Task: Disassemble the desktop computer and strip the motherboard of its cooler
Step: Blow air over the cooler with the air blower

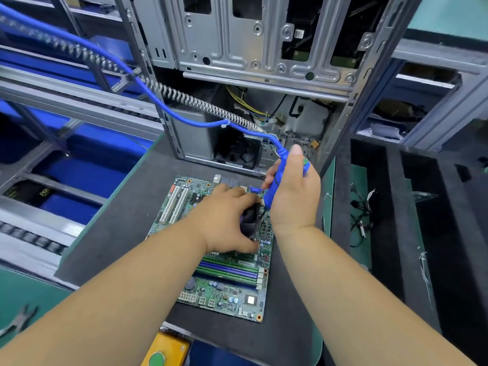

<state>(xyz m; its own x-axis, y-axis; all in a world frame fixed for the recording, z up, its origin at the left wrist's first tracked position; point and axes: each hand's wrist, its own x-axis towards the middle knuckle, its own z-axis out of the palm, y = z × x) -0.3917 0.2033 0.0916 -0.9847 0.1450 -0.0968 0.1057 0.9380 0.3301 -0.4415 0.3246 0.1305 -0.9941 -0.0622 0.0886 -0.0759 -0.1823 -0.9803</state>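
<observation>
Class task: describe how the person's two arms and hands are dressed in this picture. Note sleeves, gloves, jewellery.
Both forearms are bare to the frame's lower edge: no sleeves visible. The left hand and right hand wear no gloves; no rings, watch or wristband show.

Green motherboard (pixel 224 273) flat on dark mat, black cooler (pixel 249 220) mounted; open case (pixel 253 75) behind.

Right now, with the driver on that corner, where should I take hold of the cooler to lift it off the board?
Probably by the cooler's two opposite side walls, coming from above on the left, as the left hand does; the right hand and blue screwdriver crowd its right corner.
</observation>
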